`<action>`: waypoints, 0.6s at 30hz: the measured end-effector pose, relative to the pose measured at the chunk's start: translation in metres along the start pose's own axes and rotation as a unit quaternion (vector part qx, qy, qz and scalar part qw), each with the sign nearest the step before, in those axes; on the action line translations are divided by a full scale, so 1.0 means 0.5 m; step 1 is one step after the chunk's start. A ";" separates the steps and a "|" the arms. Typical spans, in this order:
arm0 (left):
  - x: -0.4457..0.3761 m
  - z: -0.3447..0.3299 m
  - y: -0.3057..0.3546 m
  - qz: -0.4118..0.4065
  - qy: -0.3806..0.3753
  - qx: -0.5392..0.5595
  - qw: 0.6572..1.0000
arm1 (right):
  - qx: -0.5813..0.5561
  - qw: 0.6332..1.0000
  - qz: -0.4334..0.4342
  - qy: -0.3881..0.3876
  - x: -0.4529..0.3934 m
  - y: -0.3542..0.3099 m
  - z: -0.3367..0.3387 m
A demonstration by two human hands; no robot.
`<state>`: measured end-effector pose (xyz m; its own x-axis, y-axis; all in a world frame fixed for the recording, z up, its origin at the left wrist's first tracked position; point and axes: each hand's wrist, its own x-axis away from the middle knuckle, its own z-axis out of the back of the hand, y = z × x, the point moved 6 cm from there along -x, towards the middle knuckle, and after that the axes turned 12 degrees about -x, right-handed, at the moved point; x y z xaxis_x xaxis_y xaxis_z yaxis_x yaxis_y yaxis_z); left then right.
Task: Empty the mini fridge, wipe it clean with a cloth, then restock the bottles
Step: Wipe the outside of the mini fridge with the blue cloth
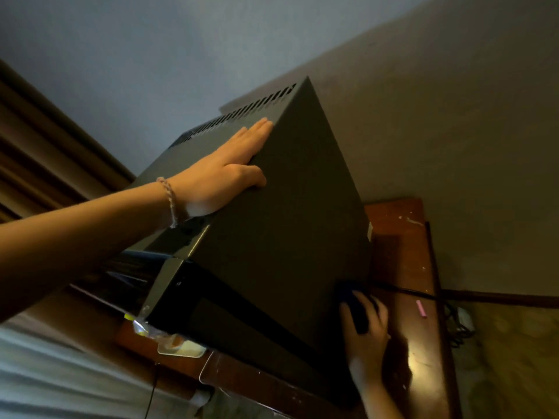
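Head view | your left hand [225, 170] flat, steadying dark grey metal mini fridge [272, 225] | right hand [367, 331] grips dark cloth [355, 309] | risk: hard wiping slides fridge off reddish wooden worktop [402, 267].

The left hand [223, 173] lies flat, fingers straight and thumb spread, forearm extended; the right hand [367, 328] curls its fingers around something dark.

the boxy metal mini fridge [272, 213] is dark grey-green all over, with a row of black slotted vents along its top back edge. the crumpled cloth [357, 309] is deep blue. the glossy wooden table [402, 255] is reddish brown, flecked with pale specks. the braided wrist bracelet [170, 198] is pink and white. the small stick [421, 309] is pink. the wall [453, 116] is dull beige.
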<state>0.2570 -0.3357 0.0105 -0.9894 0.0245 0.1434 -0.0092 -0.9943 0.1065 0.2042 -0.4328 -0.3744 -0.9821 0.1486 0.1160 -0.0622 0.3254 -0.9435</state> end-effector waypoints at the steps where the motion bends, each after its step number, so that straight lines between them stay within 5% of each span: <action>1: 0.002 0.000 -0.001 -0.001 0.000 -0.002 1.000 | 0.002 1.000 0.022 0.007 0.040 -0.012 -0.003; 11: 0.003 0.000 -0.002 -0.015 0.006 -0.021 1.000 | -0.096 0.935 0.335 -0.064 0.038 -0.359 -0.121; 18: 0.001 0.001 -0.005 -0.018 0.006 -0.013 1.000 | -0.084 0.958 0.272 -0.017 -0.168 -0.298 -0.133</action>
<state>0.2564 -0.3331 0.0109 -0.9901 0.0583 0.1275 -0.0477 -0.9952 0.0851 0.3077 -0.4319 -0.2227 -0.8663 0.3103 -0.3915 0.4876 0.3549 -0.7977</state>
